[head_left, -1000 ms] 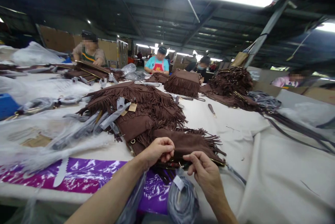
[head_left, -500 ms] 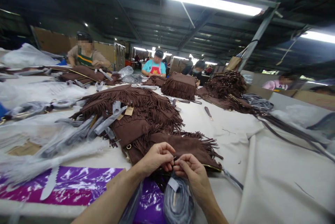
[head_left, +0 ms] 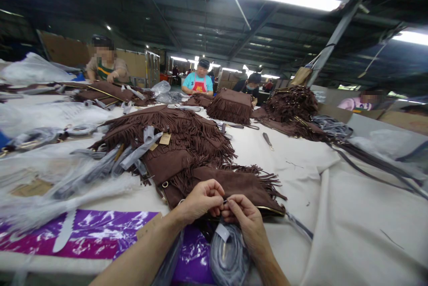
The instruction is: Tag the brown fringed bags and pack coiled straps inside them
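My left hand (head_left: 207,197) and my right hand (head_left: 241,210) meet fingertip to fingertip at the near edge of a brown fringed bag (head_left: 230,179). Both are closed in a pinch on a small dark piece between them, perhaps a thin cord; its kind is too small to tell. The bag lies flat, with a gold zip along its near right edge. Just below my hands rests a coiled strap (head_left: 229,254) in grey wrapping with a small white label. A fringed brown pile (head_left: 180,138) with a tan hang tag (head_left: 165,138) lies behind the bag.
Plastic-wrapped straps (head_left: 96,174) and a white serrated plastic knife (head_left: 66,230) lie at left, the knife on a shiny purple sheet (head_left: 96,232). More fringed bags (head_left: 230,103) stand farther back. Several co-workers, one in a red apron (head_left: 199,86), are across the table. Dark straps (head_left: 374,161) lie at right.
My hands stay pinched together in nearly the same place, their fingers shifting slightly. The view has tilted a little. At far left, the co-worker's arms have moved.
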`<action>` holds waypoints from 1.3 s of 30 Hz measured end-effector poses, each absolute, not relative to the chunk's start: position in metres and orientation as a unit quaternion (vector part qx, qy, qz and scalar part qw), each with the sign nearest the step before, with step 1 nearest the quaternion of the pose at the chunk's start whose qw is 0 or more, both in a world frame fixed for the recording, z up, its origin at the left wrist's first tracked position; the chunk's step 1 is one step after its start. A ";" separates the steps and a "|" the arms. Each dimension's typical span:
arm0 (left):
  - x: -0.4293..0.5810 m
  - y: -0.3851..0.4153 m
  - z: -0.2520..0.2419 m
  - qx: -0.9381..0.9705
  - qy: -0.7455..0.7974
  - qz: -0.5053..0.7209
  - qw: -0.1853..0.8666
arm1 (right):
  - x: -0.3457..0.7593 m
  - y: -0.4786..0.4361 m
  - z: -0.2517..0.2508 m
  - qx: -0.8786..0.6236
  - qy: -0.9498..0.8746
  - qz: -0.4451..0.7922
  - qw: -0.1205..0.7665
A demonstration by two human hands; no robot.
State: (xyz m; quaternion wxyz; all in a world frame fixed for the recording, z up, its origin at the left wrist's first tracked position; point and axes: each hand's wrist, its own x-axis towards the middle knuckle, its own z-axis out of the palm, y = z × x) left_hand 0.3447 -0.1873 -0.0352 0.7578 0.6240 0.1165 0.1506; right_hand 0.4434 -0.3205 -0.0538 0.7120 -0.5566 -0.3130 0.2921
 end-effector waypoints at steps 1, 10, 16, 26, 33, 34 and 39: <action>0.345 -0.188 -0.035 0.625 0.119 0.152 0.757 | 0.443 -0.320 -0.054 -0.557 -0.314 0.290 0.712; 0.345 -0.192 -0.031 0.618 0.133 0.160 0.758 | 0.440 -0.317 -0.057 -0.578 -0.344 0.244 0.698; 0.346 -0.193 -0.033 0.622 0.126 0.162 0.756 | 0.440 -0.317 -0.060 -0.615 -0.380 0.187 0.665; 0.345 -0.192 -0.036 0.631 0.117 0.163 0.749 | 0.445 -0.319 -0.057 -0.625 -0.454 0.180 0.609; 0.343 -0.190 -0.031 0.635 0.120 0.152 0.748 | 0.446 -0.321 -0.051 -0.633 -0.480 0.185 0.579; 0.343 -0.190 -0.031 0.635 0.119 0.151 0.748 | 0.447 -0.322 -0.050 -0.636 -0.488 0.178 0.571; 0.343 -0.190 -0.031 0.636 0.116 0.149 0.748 | 0.448 -0.322 -0.049 -0.650 -0.512 0.157 0.539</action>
